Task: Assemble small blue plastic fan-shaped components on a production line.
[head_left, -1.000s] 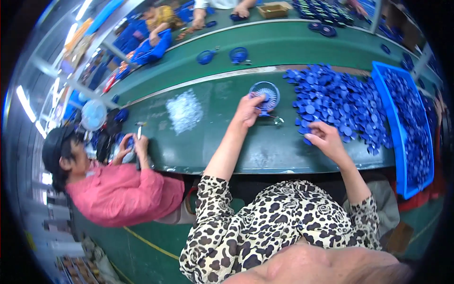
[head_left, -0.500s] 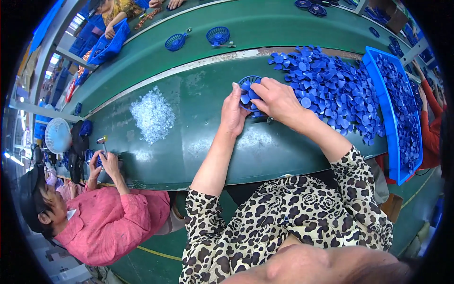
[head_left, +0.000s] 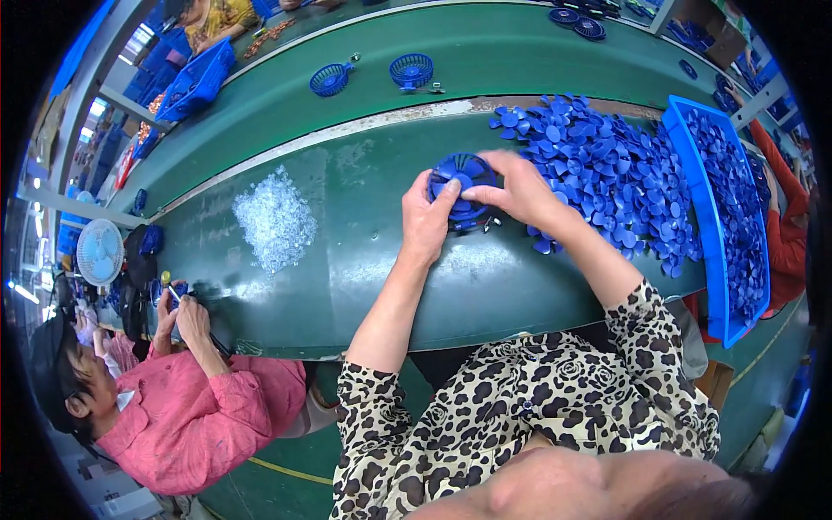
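Observation:
A round blue fan housing with a slatted rim and blades inside is held between both of my hands above the green work table. My left hand grips its left side, the thumb pressed on the blade hub in the middle. My right hand holds the right edge, thumb reaching across the blades; its fingers are slightly blurred. Small metal pieces show under the housing, beside my right thumb. Right of my hands lies a large heap of loose blue fan blades.
A blue tray of blades stands at the right. Left lies a pile of small clear pieces. Two blue fan housings sit on the green belt beyond. At left, a co-worker in a pink shirt handles a tool.
My right hand has shifted from inside the housing to its right edge. My left thumb now presses the hub, and the blades sit flat in the housing.

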`<state>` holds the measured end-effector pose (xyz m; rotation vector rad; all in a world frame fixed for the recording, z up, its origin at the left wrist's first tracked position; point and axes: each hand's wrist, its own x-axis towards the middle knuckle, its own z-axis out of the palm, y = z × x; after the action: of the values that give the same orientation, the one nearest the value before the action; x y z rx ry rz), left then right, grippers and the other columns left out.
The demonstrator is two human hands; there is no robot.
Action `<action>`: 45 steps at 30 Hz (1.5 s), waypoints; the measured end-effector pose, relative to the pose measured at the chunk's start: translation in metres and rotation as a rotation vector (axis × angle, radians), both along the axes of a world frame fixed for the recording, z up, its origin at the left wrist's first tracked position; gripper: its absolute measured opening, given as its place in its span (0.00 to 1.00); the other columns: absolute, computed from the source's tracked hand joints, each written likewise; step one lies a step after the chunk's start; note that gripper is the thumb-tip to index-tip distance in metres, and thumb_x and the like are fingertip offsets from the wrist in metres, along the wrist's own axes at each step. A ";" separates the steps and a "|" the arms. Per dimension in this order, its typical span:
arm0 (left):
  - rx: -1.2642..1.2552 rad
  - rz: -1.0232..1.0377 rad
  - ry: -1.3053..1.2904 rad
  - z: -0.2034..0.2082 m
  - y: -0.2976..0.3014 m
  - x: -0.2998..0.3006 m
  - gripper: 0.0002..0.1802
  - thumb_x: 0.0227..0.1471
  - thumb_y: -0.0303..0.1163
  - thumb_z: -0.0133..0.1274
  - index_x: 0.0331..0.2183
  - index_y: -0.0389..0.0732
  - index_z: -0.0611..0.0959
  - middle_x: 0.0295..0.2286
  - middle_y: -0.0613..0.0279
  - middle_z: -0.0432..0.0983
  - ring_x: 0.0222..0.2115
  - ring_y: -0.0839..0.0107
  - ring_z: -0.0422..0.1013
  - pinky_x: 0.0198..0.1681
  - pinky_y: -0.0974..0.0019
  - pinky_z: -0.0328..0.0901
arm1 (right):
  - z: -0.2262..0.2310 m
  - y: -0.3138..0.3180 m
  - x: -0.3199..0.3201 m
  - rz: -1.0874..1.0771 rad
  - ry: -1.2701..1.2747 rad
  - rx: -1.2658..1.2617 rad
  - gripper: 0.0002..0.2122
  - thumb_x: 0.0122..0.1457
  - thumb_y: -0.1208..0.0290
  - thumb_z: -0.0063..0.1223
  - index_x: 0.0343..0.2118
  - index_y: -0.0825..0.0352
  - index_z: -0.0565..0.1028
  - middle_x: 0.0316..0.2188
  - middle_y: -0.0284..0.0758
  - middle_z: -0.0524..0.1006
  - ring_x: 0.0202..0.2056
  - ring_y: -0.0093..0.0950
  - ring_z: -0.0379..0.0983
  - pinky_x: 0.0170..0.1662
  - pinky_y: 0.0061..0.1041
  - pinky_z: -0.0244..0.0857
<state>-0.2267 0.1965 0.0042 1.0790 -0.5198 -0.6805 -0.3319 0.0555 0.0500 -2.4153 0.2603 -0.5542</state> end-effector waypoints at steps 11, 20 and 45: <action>0.209 0.126 -0.237 0.004 -0.005 0.003 0.17 0.54 0.34 0.55 0.41 0.32 0.75 0.32 0.61 0.75 0.32 0.78 0.69 0.37 0.72 0.66 | -0.020 -0.032 0.031 0.017 0.284 0.543 0.13 0.47 0.66 0.66 0.29 0.70 0.77 0.22 0.30 0.75 0.23 0.17 0.66 0.24 0.19 0.59; 0.204 0.036 -0.190 -0.006 -0.002 -0.002 0.18 0.58 0.34 0.49 0.45 0.31 0.72 0.32 0.56 0.75 0.30 0.72 0.73 0.35 0.71 0.68 | -0.022 -0.125 0.058 -0.275 0.128 -0.175 0.16 0.40 0.67 0.63 0.29 0.74 0.76 0.29 0.50 0.77 0.30 0.37 0.77 0.34 0.39 0.71; 0.956 0.475 -1.708 -0.017 -0.150 0.238 0.13 0.46 0.26 0.46 0.38 0.41 0.74 0.28 0.53 0.75 0.33 0.53 0.72 0.34 0.49 0.63 | -0.031 0.021 -0.070 0.139 0.037 0.068 0.17 0.46 0.76 0.61 0.41 0.69 0.72 0.34 0.40 0.72 0.34 0.39 0.72 0.35 0.33 0.68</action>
<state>0.0110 0.0468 -0.0124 2.5033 -1.3468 0.7278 -0.4016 0.0770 0.0192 -2.3575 0.1231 -0.4311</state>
